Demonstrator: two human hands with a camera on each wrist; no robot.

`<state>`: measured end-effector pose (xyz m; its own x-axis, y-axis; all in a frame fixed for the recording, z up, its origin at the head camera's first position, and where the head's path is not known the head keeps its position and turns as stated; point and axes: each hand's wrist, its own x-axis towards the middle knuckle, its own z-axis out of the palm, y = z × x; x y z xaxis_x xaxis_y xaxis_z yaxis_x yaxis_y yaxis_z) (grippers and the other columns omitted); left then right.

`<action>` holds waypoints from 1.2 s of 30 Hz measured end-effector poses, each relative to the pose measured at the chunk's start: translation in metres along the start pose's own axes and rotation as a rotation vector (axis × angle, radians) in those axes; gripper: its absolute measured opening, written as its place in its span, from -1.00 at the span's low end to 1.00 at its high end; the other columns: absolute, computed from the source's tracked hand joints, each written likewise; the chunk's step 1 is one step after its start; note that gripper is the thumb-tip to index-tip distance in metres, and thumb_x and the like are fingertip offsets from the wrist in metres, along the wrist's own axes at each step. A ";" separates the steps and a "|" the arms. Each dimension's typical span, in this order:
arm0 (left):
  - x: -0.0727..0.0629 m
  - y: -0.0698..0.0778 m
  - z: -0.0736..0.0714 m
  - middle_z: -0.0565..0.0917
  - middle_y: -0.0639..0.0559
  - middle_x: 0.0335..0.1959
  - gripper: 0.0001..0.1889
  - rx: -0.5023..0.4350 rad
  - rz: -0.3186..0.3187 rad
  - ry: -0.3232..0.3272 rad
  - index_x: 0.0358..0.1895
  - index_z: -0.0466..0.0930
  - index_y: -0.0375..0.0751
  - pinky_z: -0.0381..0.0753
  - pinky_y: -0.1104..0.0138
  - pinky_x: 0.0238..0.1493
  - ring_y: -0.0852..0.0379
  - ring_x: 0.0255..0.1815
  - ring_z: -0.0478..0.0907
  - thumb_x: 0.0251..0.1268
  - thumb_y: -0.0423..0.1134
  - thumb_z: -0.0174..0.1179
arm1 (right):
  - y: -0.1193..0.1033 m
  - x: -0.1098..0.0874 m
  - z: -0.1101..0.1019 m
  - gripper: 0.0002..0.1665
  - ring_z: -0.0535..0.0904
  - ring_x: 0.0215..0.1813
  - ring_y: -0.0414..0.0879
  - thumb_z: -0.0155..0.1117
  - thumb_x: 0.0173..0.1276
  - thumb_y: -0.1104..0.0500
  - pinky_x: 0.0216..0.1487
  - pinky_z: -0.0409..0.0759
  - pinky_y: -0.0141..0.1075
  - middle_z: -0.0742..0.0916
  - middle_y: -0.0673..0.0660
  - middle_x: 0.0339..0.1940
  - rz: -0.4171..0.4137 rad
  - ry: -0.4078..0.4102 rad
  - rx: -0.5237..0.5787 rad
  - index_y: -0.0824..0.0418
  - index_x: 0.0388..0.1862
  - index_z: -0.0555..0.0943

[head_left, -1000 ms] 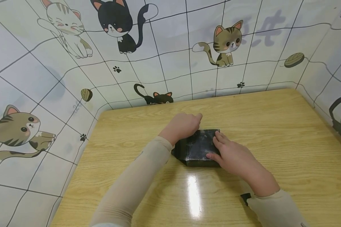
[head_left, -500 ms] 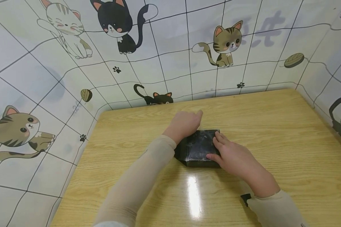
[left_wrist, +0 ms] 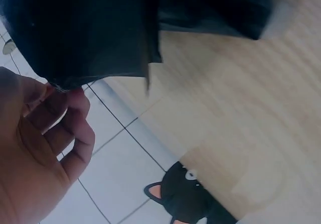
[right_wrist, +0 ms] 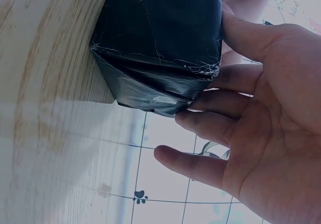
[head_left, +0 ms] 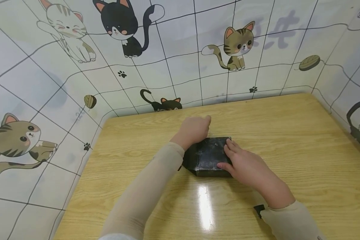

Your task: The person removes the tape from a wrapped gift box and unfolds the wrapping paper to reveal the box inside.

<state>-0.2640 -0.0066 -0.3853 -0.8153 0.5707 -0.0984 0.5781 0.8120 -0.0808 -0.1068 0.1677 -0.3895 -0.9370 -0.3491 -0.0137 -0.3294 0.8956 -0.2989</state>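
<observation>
A scuffed, creased black box (head_left: 211,155) lies on the wooden table, its left end tapering toward the left arm. My left hand (head_left: 195,129) reaches over that end in the head view, fingers curled. In the left wrist view, the left hand (left_wrist: 42,128) pinches the edge of a loose black flap (left_wrist: 110,48) between thumb and fingertips. On the box's right end rests my right hand (head_left: 247,163), thumb and fingers mostly straight. Seen from the right wrist, the right hand (right_wrist: 241,113) touches the box with its thumb and several fingertips. The left sleeve hides part of the box's left end.
The pale wooden table (head_left: 288,140) extends around the box on all sides. Behind and at both sides stand white wall sheets (head_left: 180,73) with black grid lines and printed cats. A bright reflection lies on the table in front of the box.
My left hand has shifted slightly away from me, then a little left. A small dark tip now shows below the left sleeve. The right hand and box stay nearly still.
</observation>
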 end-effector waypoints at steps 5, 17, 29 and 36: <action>-0.013 -0.010 0.005 0.68 0.09 -0.35 -0.76 -0.112 -0.081 0.028 0.05 0.57 -0.03 0.57 0.25 -0.41 0.16 -0.45 0.57 0.73 -0.17 -0.14 | -0.002 0.000 0.002 -0.14 0.41 0.58 0.41 0.28 0.57 -0.20 0.24 0.66 0.23 0.38 0.51 0.62 -0.010 0.006 -0.008 0.47 0.49 0.49; -0.049 -0.007 0.002 0.81 0.04 -0.09 -0.59 -0.504 -0.087 -0.050 0.07 0.74 -0.11 0.70 0.22 -0.03 0.15 -0.17 0.70 0.65 0.13 0.12 | -0.003 0.002 0.000 -0.13 0.49 0.51 0.42 0.28 0.57 -0.21 0.16 0.71 0.20 0.37 0.48 0.64 0.002 -0.016 0.008 0.43 0.52 0.47; -0.076 0.007 0.007 0.81 0.00 -0.05 -0.56 -0.504 -0.243 -0.022 0.08 0.75 -0.18 0.67 0.26 -0.15 0.14 -0.21 0.68 0.57 0.14 0.24 | 0.025 0.006 0.004 0.21 0.41 0.54 0.49 0.11 0.44 -0.60 0.24 0.55 0.43 0.35 0.43 0.67 0.249 -0.047 0.201 0.31 0.65 0.31; -0.111 0.020 0.003 0.80 -0.02 -0.23 -0.62 -0.687 -0.317 0.005 0.01 0.77 -0.25 0.56 0.36 -0.38 0.19 -0.40 0.60 0.52 0.04 0.33 | 0.032 0.012 -0.001 0.18 0.73 0.15 0.35 0.01 0.53 -0.56 0.18 0.62 0.28 0.75 0.45 0.22 0.407 -0.084 0.285 0.48 0.52 0.39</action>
<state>-0.1618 -0.0536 -0.3790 -0.9401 0.2962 -0.1690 0.1659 0.8302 0.5322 -0.1284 0.1929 -0.3984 -0.9662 -0.0184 -0.2571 0.1172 0.8570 -0.5019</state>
